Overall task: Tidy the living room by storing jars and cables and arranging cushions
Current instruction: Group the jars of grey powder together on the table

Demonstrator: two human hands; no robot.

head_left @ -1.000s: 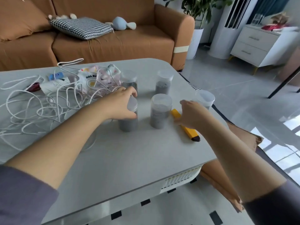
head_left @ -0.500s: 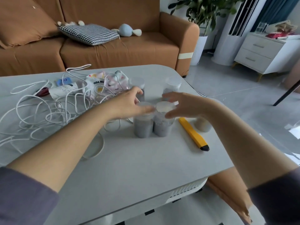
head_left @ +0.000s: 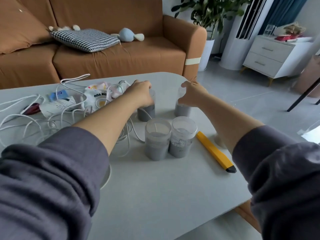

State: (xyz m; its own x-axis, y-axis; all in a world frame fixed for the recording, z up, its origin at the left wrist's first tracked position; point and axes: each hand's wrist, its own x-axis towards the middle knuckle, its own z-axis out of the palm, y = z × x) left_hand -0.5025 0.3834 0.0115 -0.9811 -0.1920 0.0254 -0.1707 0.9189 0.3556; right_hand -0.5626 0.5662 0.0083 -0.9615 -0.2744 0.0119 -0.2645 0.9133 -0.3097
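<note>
Moved off two near jars [head_left: 158, 141], left hand [head_left: 141, 94] curls fingers round left far jar [head_left: 147, 113], right hand [head_left: 193, 95] round right far jar [head_left: 181, 110].

place: home living room — sofa [head_left: 121, 54] | cushion [head_left: 84, 39] | coffee table [head_left: 155, 187] | houseplant [head_left: 207, 11]

Left hand [head_left: 141, 95] hides the far left jar [head_left: 146, 112] lid, right hand [head_left: 192, 94] the far right jar [head_left: 182, 110] lid; pale jar [head_left: 218, 141] blurred

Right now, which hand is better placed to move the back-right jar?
Right. The right hand grips that back-right jar; the left hand is across on the back-left jar, beside the cables.
</note>
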